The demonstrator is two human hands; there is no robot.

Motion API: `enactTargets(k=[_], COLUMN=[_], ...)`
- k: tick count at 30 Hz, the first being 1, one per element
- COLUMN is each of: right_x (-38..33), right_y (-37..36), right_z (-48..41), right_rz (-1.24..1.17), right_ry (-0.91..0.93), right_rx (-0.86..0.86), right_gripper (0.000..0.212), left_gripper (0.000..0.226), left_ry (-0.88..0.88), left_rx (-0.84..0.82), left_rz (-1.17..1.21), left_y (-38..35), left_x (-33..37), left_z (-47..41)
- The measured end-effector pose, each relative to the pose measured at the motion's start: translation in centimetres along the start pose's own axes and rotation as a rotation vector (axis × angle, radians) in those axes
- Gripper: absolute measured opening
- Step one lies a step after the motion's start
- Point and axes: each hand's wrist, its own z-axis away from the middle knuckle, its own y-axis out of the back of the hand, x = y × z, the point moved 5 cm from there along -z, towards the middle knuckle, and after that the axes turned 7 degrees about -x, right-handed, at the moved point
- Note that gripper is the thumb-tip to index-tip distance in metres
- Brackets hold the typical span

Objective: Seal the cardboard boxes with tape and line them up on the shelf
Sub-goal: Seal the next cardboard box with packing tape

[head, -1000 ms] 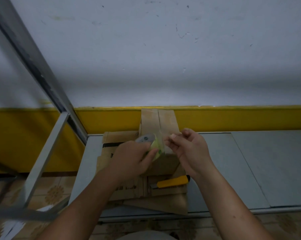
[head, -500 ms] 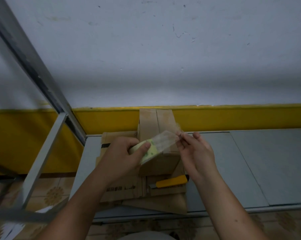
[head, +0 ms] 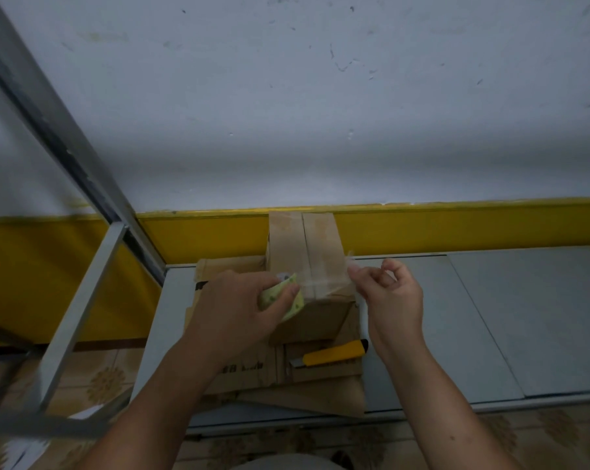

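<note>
Tape (head: 324, 285) is being stretched across the box (head: 305, 245) seam: roll (head: 280, 297) gripped by left hand (head: 235, 310), end pinched by right hand (head: 393, 295).

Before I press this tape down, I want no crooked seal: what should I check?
1. Box flaps closed, seam meeting: ok.
2. Tape stretched across the seam: ok.
3. Left hand grips the roll: ok.
4. Right hand pinches the tape end: ok.
5. Tape touching the box, wrinkle-free: cannot tell.
6. Knife at hand on the flat cardboard: ok.
</note>
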Motion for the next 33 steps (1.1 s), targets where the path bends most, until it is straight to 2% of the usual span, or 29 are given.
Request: enactTargets(k=[3, 6, 8, 13, 18, 24, 27, 30, 33], right_x=[1.1, 1.3, 1.2, 1.3, 1.0, 1.6, 1.7, 1.6, 1.5], right_y=[0.3, 0.3, 0.5, 0.8, 0.7, 0.5, 0.8, 1.0, 0.9], right_z=[-0.3, -0.1, 0.1, 0.2, 0.0, 0.1, -0.3, -1.0, -1.9], right_rz=[0.119, 0.178, 0.168, 0.110, 0.076, 0.187, 0.202, 0.145, 0.125], right_ry=[-0.192, -0.306, -0.350, -0.355, -0.201, -0.007, 0.002, -0.027, -0.067], right_rx=[-0.154, -0.313, -0.347, -0.299, -0.128, -0.051, -0.076, -0.113, -0.117], right_gripper=[0.049, 0.050, 0.044, 0.019, 0.015, 0.010, 0.009, 0.012, 0.015], left_gripper=[0.040, 0.046, 0.048, 0.049, 0.045, 0.056, 0.054, 0.050, 0.043], left_ry=[-0.095, -0.164, -0.190, -0.198, -0.225, -0.044, 0.007, -0.014, -0.012], left_rx=[0.049, 0.068, 0.067, 0.047, 0.038, -0.177, -0.259, -0.379, -0.428], left_rz=[-0.189, -0.325, -0.357, -0.368, -0.299, -0.065, 0.117, 0.410, 0.599], left_y=[0.8, 0.8, 0.9, 0.5, -0.3, -1.7, -1.9, -1.9, -2.2], left_x=[0.6, 0.5, 0.5, 0.7, 1.5, 0.9, -0.1, -1.4, -2.9], left_z=[-0.1, -0.3, -0.5, -0.5, -0.3, -0.3, -0.3, -0.1, 0.0])
